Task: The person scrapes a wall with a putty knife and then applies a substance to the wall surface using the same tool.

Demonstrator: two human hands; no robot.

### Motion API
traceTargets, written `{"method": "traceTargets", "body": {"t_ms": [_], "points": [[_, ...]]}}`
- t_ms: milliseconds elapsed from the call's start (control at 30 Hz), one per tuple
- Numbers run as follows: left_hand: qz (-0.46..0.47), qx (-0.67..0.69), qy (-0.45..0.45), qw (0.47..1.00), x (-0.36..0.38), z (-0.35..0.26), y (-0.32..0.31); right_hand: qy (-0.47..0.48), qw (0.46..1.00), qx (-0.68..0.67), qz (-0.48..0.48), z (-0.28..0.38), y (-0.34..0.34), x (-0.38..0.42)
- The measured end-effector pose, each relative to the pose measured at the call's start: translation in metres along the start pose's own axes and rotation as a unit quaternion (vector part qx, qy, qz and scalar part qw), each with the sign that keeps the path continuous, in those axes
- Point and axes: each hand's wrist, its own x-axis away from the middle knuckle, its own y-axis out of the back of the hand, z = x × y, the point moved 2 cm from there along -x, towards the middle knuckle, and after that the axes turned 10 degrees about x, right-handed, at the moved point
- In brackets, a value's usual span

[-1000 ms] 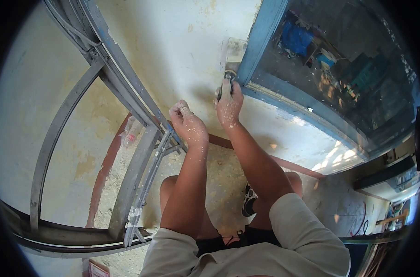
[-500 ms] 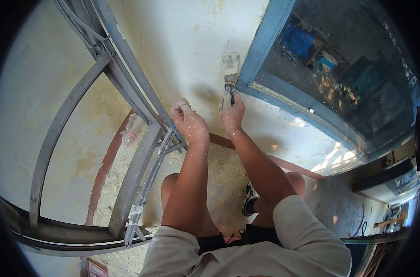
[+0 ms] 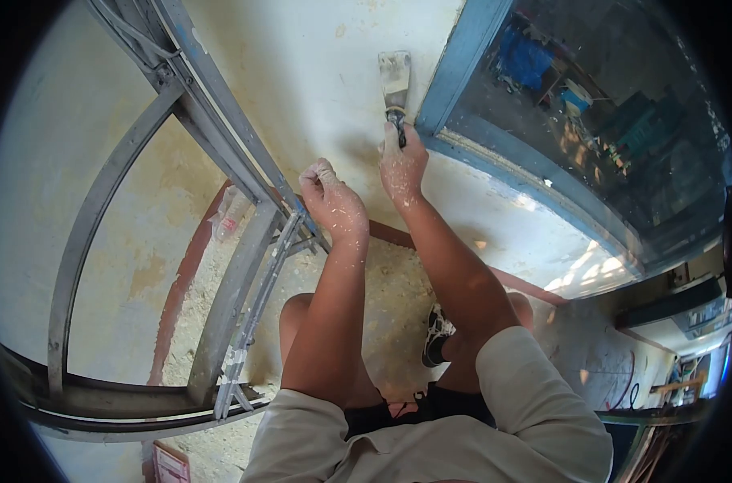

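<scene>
My right hand [image 3: 403, 165] is wrapped round the dark handle of a paint scraper [image 3: 394, 79]. The scraper's wide, smeared metal blade points up and lies against or very close to the pale wall [image 3: 326, 72], left of the blue window frame [image 3: 442, 80]. To the left, my left hand [image 3: 334, 201] is curled into a loose fist before the wall, beside the grey metal frame [image 3: 237, 121]; I see nothing in its fingers. Pale dust and flakes cover both hands and wrists.
Scrapings litter the floor [image 3: 382, 298] below my arms. A plastic bottle [image 3: 231, 219] in a clear bag lies behind the metal frame's curved bars. Dark glass [image 3: 559, 145] fills the window on the right. A reddish skirting strip [image 3: 390, 233] runs along the wall's foot.
My right hand and the scraper have moved up the wall and slightly left. My left hand stays curled in nearly the same place, a touch lower.
</scene>
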Motion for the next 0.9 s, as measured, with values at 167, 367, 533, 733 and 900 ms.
{"method": "traceTargets", "body": {"t_ms": [167, 367, 533, 733, 900], "points": [[-0.004, -0.005, -0.005, 1.000, -0.003, -0.001, -0.003, -0.003, 1.000, -0.010, -0.008, -0.053, -0.005, 0.027], [0.011, -0.021, -0.036, 0.999, -0.004, 0.015, -0.001, 0.009, 0.999, -0.043, 0.017, 0.011, -0.007, -0.006], [-0.002, -0.018, -0.019, 1.000, -0.010, 0.012, -0.001, -0.002, 0.999, -0.009, -0.038, -0.039, -0.007, 0.020], [0.019, -0.078, -0.040, 0.996, -0.005, 0.020, 0.004, -0.024, 0.999, -0.045, -0.011, 0.000, -0.008, 0.005], [0.019, -0.044, -0.034, 0.998, -0.011, 0.017, 0.001, -0.062, 0.996, -0.057, -0.018, -0.041, -0.004, 0.029]]}}
